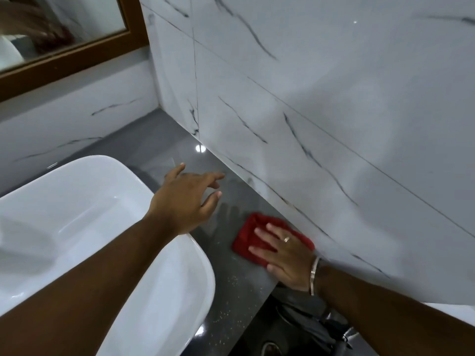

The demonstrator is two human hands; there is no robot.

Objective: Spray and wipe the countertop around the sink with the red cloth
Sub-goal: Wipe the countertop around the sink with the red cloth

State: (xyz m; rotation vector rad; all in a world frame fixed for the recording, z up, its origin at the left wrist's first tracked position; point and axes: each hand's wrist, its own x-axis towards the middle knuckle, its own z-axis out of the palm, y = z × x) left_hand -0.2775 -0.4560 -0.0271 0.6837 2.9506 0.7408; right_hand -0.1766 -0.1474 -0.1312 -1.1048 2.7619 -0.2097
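The red cloth point(250, 228) lies flat on the dark grey countertop point(154, 140), close to the marble wall on the right. My right hand point(285, 255) presses down on the cloth with fingers spread; it wears a ring and a bangle. My left hand point(187, 199) hovers over the countertop just right of the white sink point(84, 201), fingers apart and holding nothing. No spray bottle is in view.
White marble-patterned wall tiles point(308, 98) rise along the right and back of the counter. A wood-framed mirror point(64, 55) hangs at the upper left. The counter's front edge drops off near my right wrist, with the floor and dark objects point(303, 319) below.
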